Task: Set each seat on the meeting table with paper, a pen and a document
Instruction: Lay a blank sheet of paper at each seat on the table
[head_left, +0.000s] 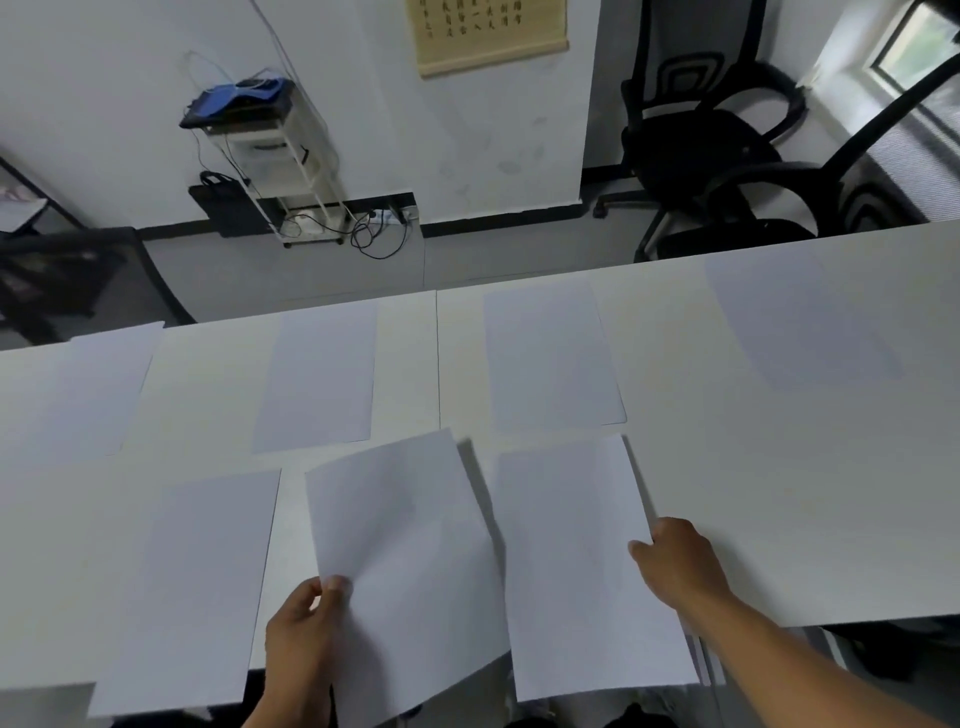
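Note:
Several blank white sheets lie on the white meeting table (779, 493). Along the far side there are sheets at the left (98, 389), middle left (319, 379), middle right (550, 358) and right (800, 322). On the near side one sheet (197, 582) lies at the left. My left hand (304, 639) pinches the lower left part of a tilted sheet (410, 561) held above the near edge. My right hand (675, 561) pinches the right edge of a thin stack of sheets (576, 561) lying over the near edge. No pen or printed document is in view.
Two black office chairs (701, 140) stand beyond the table at the right. A white shelf cart (270, 156) with a blue item, a black bag and cables stands by the wall. A dark chair (57, 275) is at the far left. A seam (438, 358) splits the tabletop.

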